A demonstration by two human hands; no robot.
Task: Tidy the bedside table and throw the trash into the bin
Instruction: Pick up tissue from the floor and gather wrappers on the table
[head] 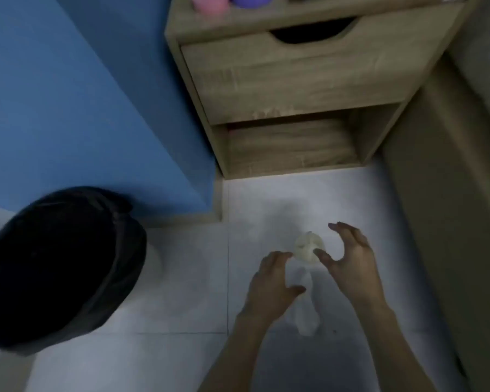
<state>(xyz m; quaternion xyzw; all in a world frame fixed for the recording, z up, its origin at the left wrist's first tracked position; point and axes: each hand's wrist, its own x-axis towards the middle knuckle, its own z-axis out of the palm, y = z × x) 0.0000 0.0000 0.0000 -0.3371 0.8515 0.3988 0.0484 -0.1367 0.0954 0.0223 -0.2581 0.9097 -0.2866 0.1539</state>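
**poster1:** Looking down at the floor (181,278) here, and both hands are hanging low in front of the bedside table (294,80). There's a small pale crumpled wad (309,247) sitting between them, right at the fingertips.

**poster2:** Is either hand actually gripping it?

**poster1:** Honestly hard to call, it's blurry. Left hand (272,284) is spread open with its fingertips reaching the wad's left edge. Right hand (351,256) is curled wide like a claw, thumb tip touching or nearly touching the wad's right side, other fingers arching over it. Neither is closing around it. Something whitish (306,306) is also trailing down below the wad between the wrists, can't tell what it is.

**poster2:** Where's the bin sitting?

**poster1:** Bin (60,264) with a black liner is standing well off to the left, mouth open, just beside the corner of the blue wall (82,108). Bare tile is lying between it and the hands.

**poster2:** And the right side?

**poster1:** Tighter. A brownish bed side (450,222) is running along the right, near the right forearm. The table's drawer is sitting shut, and its lower cubby is opening toward the hands. A pink thing (210,2) and a purple thing (251,0) are poking in at the table's top edge.
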